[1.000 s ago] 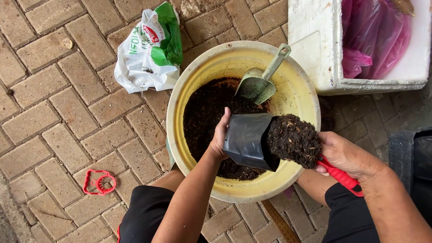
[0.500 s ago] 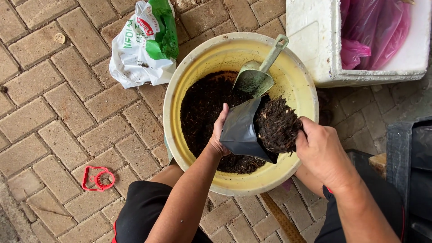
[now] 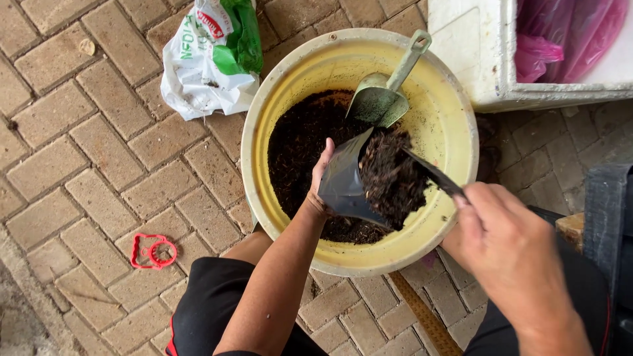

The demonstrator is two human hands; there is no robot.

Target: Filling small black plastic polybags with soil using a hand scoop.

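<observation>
Your left hand holds the black plastic nursery bag by its left side, fingers wrapped around the flexible wall so the mouth faces right, while your right hand is closed on the handle of a dark trowel whose blade reaches into the bag's opening. The bag hangs over the middle of the yellow basin, just above the dark potting soil that fills the basin's left and near part, and a clump of soil already bulges from its mouth. Keep the bag over the basin so that anything sliding off falls back into the heap rather than onto the brick paving. Tilt the mouth a little more upward, since as it stands the load looks ready to spill toward the right. Press with the trowel gently: the thin wall will likely buckle under a hard push, and your left fingers are the only thing giving it shape. A green scoop lies on the far side of the basin with its handle resting on the rim, well out of your way. The white and green bag at the far left and the red ring-shaped piece on the bricks at the near left are both well apart from your hands.
</observation>
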